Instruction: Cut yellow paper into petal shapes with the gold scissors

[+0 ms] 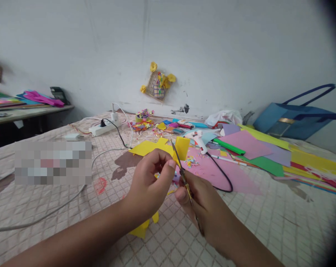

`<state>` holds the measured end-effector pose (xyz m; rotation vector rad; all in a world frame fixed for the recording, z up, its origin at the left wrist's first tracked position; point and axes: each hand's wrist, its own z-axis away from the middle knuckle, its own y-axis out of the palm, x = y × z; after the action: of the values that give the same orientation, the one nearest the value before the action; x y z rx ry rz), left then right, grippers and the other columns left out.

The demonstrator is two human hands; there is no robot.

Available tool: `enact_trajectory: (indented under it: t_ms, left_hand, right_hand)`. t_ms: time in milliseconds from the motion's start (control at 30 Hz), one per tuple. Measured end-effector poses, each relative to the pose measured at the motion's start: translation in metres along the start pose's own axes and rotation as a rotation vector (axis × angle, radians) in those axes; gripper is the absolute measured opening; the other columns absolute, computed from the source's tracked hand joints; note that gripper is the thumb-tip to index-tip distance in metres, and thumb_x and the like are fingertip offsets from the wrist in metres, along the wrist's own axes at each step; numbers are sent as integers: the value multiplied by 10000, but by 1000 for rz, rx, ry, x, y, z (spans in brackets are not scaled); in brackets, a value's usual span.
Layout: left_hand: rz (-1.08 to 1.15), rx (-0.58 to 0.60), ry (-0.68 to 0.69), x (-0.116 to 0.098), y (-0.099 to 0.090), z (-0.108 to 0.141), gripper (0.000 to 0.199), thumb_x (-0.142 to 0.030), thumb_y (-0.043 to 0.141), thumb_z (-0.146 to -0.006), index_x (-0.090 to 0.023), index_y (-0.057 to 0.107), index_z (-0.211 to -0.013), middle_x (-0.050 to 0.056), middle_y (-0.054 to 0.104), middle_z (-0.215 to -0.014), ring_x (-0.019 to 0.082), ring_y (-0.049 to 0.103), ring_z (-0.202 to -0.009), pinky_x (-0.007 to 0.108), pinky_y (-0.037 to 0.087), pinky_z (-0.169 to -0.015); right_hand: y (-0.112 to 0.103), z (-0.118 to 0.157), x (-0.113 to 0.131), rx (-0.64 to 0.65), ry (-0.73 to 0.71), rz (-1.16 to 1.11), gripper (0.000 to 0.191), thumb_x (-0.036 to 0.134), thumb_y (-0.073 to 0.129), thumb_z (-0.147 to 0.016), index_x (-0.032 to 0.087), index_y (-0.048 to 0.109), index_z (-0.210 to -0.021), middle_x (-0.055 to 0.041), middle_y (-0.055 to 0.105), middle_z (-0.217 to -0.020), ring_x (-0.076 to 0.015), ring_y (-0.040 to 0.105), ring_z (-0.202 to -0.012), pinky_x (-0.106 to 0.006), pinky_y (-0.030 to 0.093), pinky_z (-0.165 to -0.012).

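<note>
In the middle of the head view, my left hand [153, 178] pinches a small piece of yellow paper [182, 146] between thumb and fingers. My right hand [201, 200] is wrapped round a pair of scissors [188, 187], whose blades point up and away from me. The blades pass right beside the paper and my left thumb; I cannot tell whether they are cutting into it. More yellow paper [144, 147] lies flat just beyond my left hand, and a yellow scrap [140, 230] rests on the cloth beneath my left wrist.
A white glue gun [199, 141] with a black cord lies on pink paper [229, 174]. Coloured sheets [248, 144] spread to the right, near a blue bag [292, 118]. At the back left stands a power strip [105, 128], and a grey cable [84, 185] crosses the patterned tablecloth [101, 211].
</note>
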<state>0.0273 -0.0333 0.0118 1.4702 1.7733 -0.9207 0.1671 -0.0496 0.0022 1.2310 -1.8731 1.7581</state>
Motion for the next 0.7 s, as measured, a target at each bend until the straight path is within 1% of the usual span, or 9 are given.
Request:
enact_trajectory:
  t_ms: [200,500,700]
  left_hand:
    - [-25,19,19,0,-1,1,146,-196,467,-794,-176,470,-650,-17,499,-614,92,463,-545,221,379,-489]
    - [-95,63,50,-1,-5,-5,156,-141,438,-762,-179,442,-611,-30,456,-580,93,430,-540,229,364,-504]
    - [-133,71,63,-1,-8,-7,167,-132,443,-749,-173,440,-588,-37,436,-561,87,408,-528,231,345,-501]
  right_hand:
    - [0,-1,-6,5,-9,21,399,582,443,-817,200,516,-728,-16,556,-678,-187,536,-668,-277,403,-564]
    - [-3,0,-2,-4,-94,84,427,578,415,-833,178,519,-725,-12,533,-631,-166,492,-621,-270,384,-552]
    - [-3,-2,-3,16,-76,84,442,583,404,-835,171,527,-731,-12,539,-655,-140,458,-583,-248,348,-520]
